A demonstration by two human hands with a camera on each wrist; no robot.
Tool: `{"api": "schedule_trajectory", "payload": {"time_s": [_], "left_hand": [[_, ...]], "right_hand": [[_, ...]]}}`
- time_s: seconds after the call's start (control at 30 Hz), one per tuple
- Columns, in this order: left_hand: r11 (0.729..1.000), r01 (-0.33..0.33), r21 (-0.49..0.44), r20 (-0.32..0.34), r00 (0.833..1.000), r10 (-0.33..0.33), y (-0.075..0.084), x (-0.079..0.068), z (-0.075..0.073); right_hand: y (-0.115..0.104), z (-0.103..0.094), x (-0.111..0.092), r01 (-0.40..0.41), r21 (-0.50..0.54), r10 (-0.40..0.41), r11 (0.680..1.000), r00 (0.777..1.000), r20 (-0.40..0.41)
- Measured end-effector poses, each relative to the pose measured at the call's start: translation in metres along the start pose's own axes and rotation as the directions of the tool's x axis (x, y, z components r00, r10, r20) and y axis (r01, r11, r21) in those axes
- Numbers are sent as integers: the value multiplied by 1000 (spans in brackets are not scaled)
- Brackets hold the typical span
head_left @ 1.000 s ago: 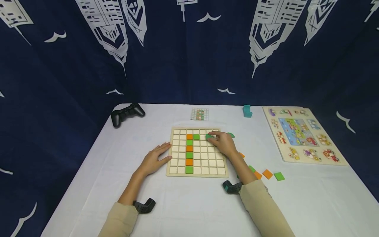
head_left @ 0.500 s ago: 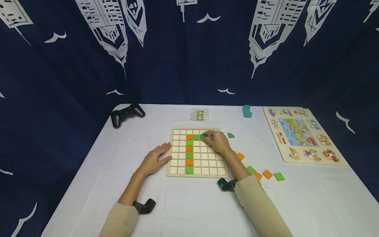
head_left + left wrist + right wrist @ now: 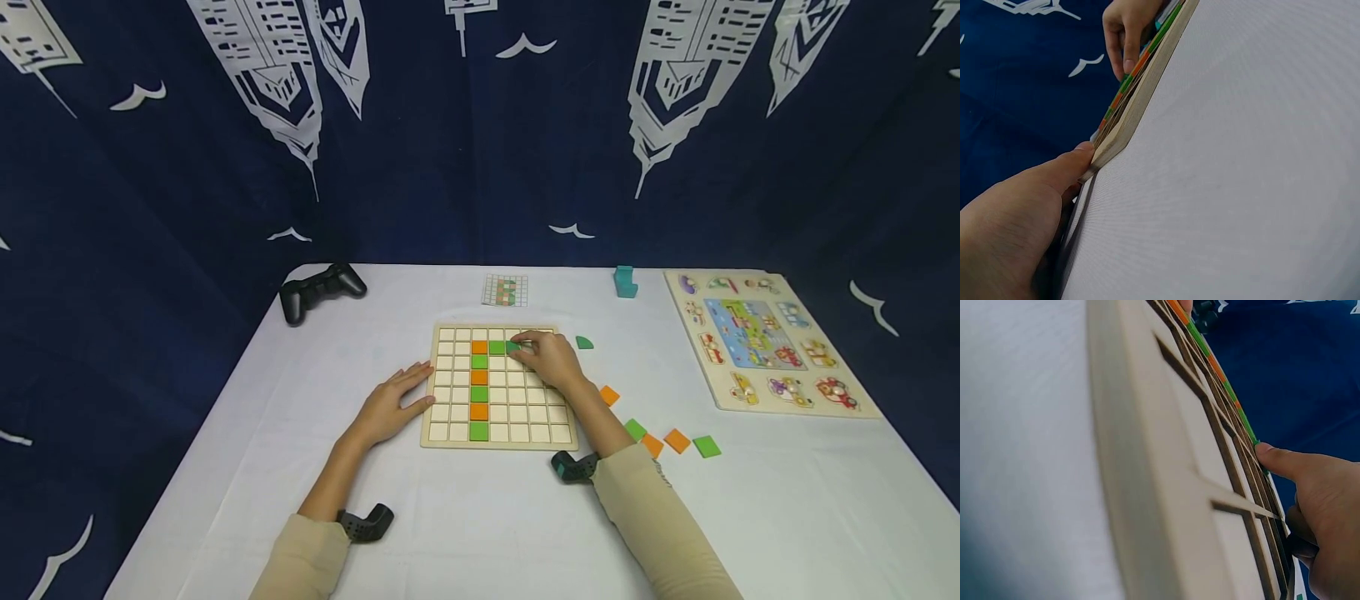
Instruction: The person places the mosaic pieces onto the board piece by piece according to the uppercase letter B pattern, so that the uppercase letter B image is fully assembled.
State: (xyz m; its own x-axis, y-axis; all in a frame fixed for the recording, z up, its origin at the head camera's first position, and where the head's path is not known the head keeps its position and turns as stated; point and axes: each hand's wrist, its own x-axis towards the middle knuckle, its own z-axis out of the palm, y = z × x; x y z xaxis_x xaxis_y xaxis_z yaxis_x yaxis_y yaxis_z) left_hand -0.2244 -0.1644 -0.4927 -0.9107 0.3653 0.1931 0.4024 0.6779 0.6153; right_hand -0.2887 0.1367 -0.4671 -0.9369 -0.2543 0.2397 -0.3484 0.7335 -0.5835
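Observation:
A wooden grid board [image 3: 528, 414] lies on the white table. A column of alternating orange and green square tiles [image 3: 479, 377] fills part of it, with one green tile [image 3: 497, 347] beside the column's top. My right hand [image 3: 553, 358] reaches over the board and pinches a dark green piece [image 3: 512, 346] at the cell just right of that tile. Its fingers cover most of the piece. Along the board's left edge rests my left hand [image 3: 386, 407], fingers extended, its thumb [image 3: 1075, 159] at the rim in the left wrist view.
Right of the board lie a dark green quarter-circle piece [image 3: 584, 342] and several loose orange and green tiles [image 3: 677, 440]. A small pattern card [image 3: 506, 291] is behind the board. Farther out are a black game controller [image 3: 322, 291], a teal block [image 3: 626, 282] and a picture puzzle board [image 3: 765, 342].
My right hand has shifted left across the board with the dark green piece, up against the green tile, then stayed there. The left hand has not moved.

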Motion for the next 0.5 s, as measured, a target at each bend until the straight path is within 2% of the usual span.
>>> {"api": "schedule_trajectory", "payload": {"time_s": [0.33, 0.5], "left_hand": [[1000, -11, 7, -10, 1000, 12, -2, 2, 0], [1000, -9, -2, -3, 1000, 9, -1, 1, 0]], "right_hand": [[1, -1, -3, 27, 36, -26, 999, 999, -21], [1, 1, -2, 24, 23, -23, 999, 1000, -4]]}}
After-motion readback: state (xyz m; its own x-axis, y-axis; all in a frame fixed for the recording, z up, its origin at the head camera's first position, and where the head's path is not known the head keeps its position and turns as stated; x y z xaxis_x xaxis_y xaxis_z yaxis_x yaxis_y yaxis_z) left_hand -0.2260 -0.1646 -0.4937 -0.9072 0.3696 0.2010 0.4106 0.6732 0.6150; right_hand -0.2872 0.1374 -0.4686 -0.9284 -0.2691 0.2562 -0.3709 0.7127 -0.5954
